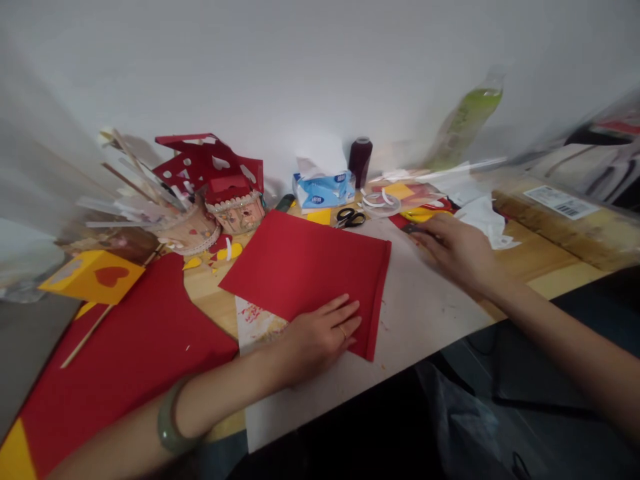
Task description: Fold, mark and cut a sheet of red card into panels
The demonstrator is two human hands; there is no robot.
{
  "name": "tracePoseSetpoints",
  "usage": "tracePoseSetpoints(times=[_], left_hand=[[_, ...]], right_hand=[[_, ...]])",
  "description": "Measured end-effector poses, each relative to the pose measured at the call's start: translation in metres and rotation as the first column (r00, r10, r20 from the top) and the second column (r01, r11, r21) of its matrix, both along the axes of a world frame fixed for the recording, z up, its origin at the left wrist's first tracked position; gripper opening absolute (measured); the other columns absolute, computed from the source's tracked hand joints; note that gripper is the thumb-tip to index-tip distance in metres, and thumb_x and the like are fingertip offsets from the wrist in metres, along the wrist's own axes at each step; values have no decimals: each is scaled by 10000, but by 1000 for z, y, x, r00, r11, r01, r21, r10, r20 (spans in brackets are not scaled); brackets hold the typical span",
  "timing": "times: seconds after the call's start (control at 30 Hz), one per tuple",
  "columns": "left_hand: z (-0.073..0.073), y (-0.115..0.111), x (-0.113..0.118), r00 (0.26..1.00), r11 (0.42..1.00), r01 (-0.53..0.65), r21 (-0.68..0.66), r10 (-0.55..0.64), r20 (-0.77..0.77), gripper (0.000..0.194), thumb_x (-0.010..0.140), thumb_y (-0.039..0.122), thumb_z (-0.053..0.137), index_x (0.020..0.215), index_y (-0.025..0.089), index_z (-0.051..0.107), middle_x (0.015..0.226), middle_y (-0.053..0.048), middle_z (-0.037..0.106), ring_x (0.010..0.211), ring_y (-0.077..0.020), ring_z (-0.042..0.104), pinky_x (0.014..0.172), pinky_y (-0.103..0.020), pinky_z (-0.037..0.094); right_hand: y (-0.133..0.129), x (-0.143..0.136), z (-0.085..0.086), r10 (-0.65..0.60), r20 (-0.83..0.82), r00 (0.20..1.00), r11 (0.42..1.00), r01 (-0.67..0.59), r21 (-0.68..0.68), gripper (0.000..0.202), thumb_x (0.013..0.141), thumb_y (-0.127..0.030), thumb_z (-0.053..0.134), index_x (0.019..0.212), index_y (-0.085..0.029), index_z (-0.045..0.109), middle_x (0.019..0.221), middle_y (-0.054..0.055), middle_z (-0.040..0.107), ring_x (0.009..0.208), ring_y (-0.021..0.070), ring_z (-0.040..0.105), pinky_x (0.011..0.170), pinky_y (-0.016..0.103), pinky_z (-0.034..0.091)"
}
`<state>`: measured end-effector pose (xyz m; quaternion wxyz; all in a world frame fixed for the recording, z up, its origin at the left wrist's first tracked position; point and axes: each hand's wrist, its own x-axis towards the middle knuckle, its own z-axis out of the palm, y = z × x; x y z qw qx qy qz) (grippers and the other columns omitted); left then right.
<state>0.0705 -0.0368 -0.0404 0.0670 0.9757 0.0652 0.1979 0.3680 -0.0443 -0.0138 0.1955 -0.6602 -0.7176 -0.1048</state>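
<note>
My left hand (320, 337) lies flat on a folded red sheet of card (305, 260), fingers stretched out near its creased right edge. Under the card is a large white sheet of paper (420, 320) with coloured specks on it. Out to the right, my right hand (457, 250) is closed, its fingertips at a small dark object (413, 228) whose kind I cannot make out. Just beyond those fingers lies a yellow-handled tool (425, 212). Black-handled scissors (350, 218) rest behind the red card.
A larger red sheet (130, 353) covers the table's left side, with a yellow paper box (97, 277) on a stick. Behind stand decorated pots (183, 230), a tissue pack (324, 190), a dark thread spool (361, 163) and a green bottle (467, 123). A wrapped parcel (565, 213) lies right.
</note>
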Motion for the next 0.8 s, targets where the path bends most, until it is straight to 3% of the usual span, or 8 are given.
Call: tracePoseSetpoints(times=[0.07,0.2,0.43,0.57,0.67,0.7,0.77,0.8], left_hand=[[2,4,-1,999,998,-24,-64,22,-33,351,976,241,350,1130,57,606,1226,-129,605,1216,-243,504,1009,-434,432],[5,8,-3,987,985,-86,-148,64,-148,311,964,256,377,1187,168,575,1288,-57,566,1239,-275,477,991,-622,352],[5,8,-2,972,983,-98,-153,61,-229,328,965,260,375,1230,168,545,1340,-79,512,1281,-274,425,987,-611,349],[5,8,-3,971,983,-105,-149,69,-229,336,971,280,363,1231,176,547,1340,-73,514,1288,-258,418,1016,-586,325],[1,11,-4,970,982,-101,-157,63,-234,353,978,298,343,1242,177,543,1344,-74,510,1296,-249,408,1047,-563,287],[-1,12,-4,970,982,-93,-162,53,-237,354,978,300,344,1247,179,540,1342,-74,512,1298,-245,405,1057,-559,271],[-4,17,-6,971,983,-57,-172,15,-237,339,971,292,369,1242,190,546,1333,-70,523,1306,-232,395,1078,-542,234],[-4,19,-6,973,984,-31,-176,-11,-232,325,964,283,391,1228,198,559,1325,-65,531,1312,-223,388,1089,-527,216]], right_hand=[[-20,-15,1,142,35,989,990,-143,14,311,942,-316,357,983,-167,627,913,93,622,841,192,583,683,282,437],[-51,-47,-2,338,154,928,941,-338,-27,265,900,-131,392,1007,-170,631,844,65,619,746,176,557,569,261,413],[-80,-92,-7,465,253,848,880,-475,-25,314,856,-17,337,867,-104,638,770,83,625,680,194,526,536,299,419],[-111,-117,-2,586,96,805,810,-579,-88,412,919,-62,232,895,-130,638,722,38,618,603,147,510,512,274,407],[-116,-105,6,665,-22,746,741,-664,-101,420,955,-128,198,983,-163,616,782,21,648,655,127,547,574,261,428],[-111,-92,8,632,28,775,775,-631,-23,371,959,-155,242,985,-168,612,809,30,658,693,132,563,614,263,437],[-87,-56,11,429,194,882,881,-456,125,297,950,-162,321,1023,-199,606,883,47,666,821,161,588,682,278,443],[-71,-36,11,376,214,902,906,-406,121,280,938,-166,360,1063,-202,607,919,66,667,844,188,592,678,301,445]])
